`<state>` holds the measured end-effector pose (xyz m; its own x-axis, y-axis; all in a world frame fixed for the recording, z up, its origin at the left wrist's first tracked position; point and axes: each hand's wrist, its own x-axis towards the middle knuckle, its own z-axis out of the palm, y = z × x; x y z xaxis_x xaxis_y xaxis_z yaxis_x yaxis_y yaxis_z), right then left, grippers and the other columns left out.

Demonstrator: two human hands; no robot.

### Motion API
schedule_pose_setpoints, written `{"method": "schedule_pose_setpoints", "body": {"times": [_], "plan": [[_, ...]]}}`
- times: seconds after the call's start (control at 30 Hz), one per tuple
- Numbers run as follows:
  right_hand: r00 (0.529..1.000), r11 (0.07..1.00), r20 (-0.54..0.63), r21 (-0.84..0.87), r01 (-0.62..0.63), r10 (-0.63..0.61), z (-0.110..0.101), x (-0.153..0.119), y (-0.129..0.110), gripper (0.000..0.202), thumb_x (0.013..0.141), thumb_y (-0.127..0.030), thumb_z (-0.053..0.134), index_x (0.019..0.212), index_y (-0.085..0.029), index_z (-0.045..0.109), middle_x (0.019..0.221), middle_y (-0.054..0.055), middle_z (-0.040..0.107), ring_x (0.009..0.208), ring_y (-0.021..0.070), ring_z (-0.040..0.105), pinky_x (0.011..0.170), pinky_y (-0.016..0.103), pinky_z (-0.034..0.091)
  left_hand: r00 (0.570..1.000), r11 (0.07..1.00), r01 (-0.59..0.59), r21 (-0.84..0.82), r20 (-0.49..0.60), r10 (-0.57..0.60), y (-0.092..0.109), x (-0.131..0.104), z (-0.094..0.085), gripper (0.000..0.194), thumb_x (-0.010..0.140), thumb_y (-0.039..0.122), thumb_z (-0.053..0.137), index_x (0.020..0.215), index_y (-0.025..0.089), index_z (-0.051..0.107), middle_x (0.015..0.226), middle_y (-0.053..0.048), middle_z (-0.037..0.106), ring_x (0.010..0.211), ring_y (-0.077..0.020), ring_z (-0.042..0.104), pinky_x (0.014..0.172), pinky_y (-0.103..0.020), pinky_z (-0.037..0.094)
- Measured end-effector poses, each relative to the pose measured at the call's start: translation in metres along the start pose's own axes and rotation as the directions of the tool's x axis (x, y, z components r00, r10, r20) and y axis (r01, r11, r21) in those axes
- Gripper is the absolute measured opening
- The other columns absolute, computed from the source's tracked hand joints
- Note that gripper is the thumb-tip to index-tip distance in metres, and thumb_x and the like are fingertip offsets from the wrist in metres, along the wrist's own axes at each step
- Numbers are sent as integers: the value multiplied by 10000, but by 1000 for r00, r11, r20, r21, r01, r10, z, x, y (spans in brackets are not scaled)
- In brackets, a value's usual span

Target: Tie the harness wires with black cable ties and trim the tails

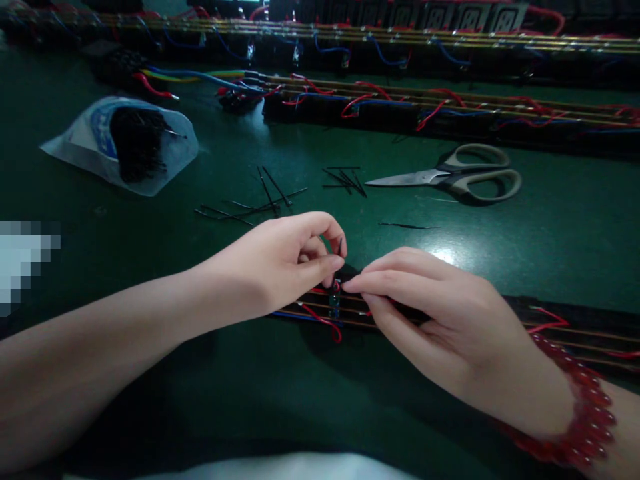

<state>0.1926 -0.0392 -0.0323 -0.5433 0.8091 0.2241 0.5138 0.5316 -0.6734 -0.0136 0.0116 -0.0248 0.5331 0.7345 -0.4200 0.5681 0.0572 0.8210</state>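
Two hands were seen meeting over a black strip (pixel 575 317) on the green table (pixel 550 233). Far left, a plastic bag (pixel 120 143) holding a bundle of black ties was lying open, well apart from the hands. Loose ties (pixel 250 203) were scattered on the table between the bag and the scissors (pixel 460 177), beyond the hands.

The left hand (pixel 280 263) was curled, its thumb and forefinger pressed together on a thin black tie (pixel 339 248) that was held nearly upright just above the strip. The strip was laid with its long axis running left to right, slightly downward toward the right, with red wires (pixel 323 319) and thin rails along it. The tie's lower end was met at a small module (pixel 334 301) on the strip, directly below the left fingertips.

The right hand (pixel 450 320) was laid flat over the strip, fingers extended and held together, the tips pointed leftward and touching the same spot beside the tie. Whether anything was pinched by it could not be told. A red bead bracelet (pixel 580 407) was worn on that wrist. Both hands were about equally near the tie, the left one holding it.

More wired strips (pixel 450 110) were lined up along the far side.
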Motion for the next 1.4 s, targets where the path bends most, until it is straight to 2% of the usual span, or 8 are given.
{"method": "schedule_pose_setpoints", "body": {"times": [0.13,0.3,0.5,1.0,1.13,1.23,1.33,1.4], "plan": [[1000,1000,-6,14,-8,8,0,0,0,239,916,-72,521,962,-197,720,918,75,747,828,178,704,728,307,597,999,997,19,-77,42,-16,1,-2,-1,102,865,262,584,952,213,563,693,50,638,617,-104,599,530,-193,421],[1000,1000,1,14,-7,7,0,0,0,240,917,-79,519,958,-203,720,915,74,745,821,180,701,727,309,600,995,993,-40,-114,90,51,3,-6,-4,177,805,162,636,969,204,584,706,61,562,567,-65,466,493,-168,379],[1000,1000,-3,5,4,-4,-1,0,1,229,920,-78,516,952,-176,720,899,75,736,813,171,687,719,299,586,997,996,-17,-89,77,24,5,-6,-3,71,804,168,622,863,192,589,653,60,509,529,-59,421,441,-168,314],[1000,1000,0,12,8,-8,3,-2,3,227,931,-82,517,985,-128,732,923,89,726,854,162,678,750,279,575,999,993,4,-115,-31,-8,5,-2,-1,43,789,204,630,818,173,634,630,49,572,545,-74,511,466,-167,385],[1000,999,-3,34,-26,26,2,-3,1,243,924,-62,516,988,-134,738,918,83,729,853,157,679,756,274,579,967,985,-76,154,-231,111,-4,-3,-20,125,846,308,621,862,195,673,711,31,634,602,-101,555,530,-208,424],[999,997,1,62,-54,54,1,-3,-1,263,920,-52,515,993,-161,743,935,77,737,859,160,683,744,276,587,889,842,-13,539,-379,256,-18,-2,-40,117,872,294,617,941,226,682,840,21,677,723,-141,595,647,-266,451],[998,994,1,86,-69,69,0,-3,-2,270,919,-51,514,989,-176,743,941,75,740,864,163,686,740,280,595,860,661,43,749,-364,358,-33,2,-54,168,889,288,602,1023,213,670,1012,-32,698,913,-220,628,771,-345,480],[997,992,-1,98,-76,76,-1,-4,-3,274,917,-52,512,987,-182,742,942,73,736,862,159,687,740,277,598,858,621,3,783,-321,401,-43,6,-57,205,905,311,590,1059,199,667,1040,-53,701,947,-239,636,802,-366,500]]}}
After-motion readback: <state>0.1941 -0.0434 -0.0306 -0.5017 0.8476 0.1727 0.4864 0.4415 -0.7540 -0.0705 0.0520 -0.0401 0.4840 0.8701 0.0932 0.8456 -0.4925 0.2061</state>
